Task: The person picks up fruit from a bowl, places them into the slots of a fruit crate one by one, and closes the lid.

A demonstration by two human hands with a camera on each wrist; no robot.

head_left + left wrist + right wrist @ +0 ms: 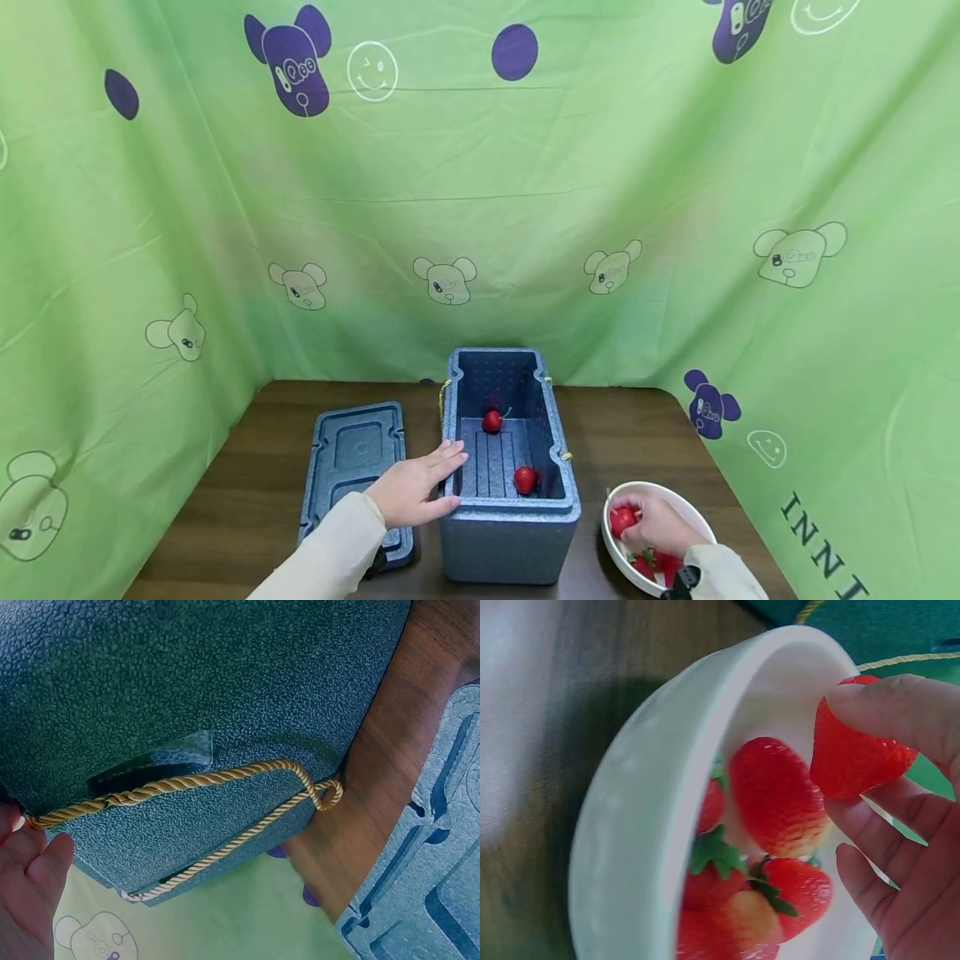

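Note:
My left hand (420,487) lies on the left rim of a speckled blue foam box (510,546), its fingers extended over the edge. In the left wrist view the fingertips (26,844) are beside the gold cord (225,776) on the box's side. My right hand (660,525) reaches into a white bowl (701,521) and pinches a red strawberry (855,746) between thumb and fingers. Several more strawberries (776,799) lie beneath it in the bowl. Inside the box sit a red cherry (492,422) with a stem and another round red fruit (525,479).
The blue lid (360,442) lies flat on the dark wooden table (247,475), left of the box and partly under my left forearm. A green printed cloth (480,167) hangs behind the table and along its sides.

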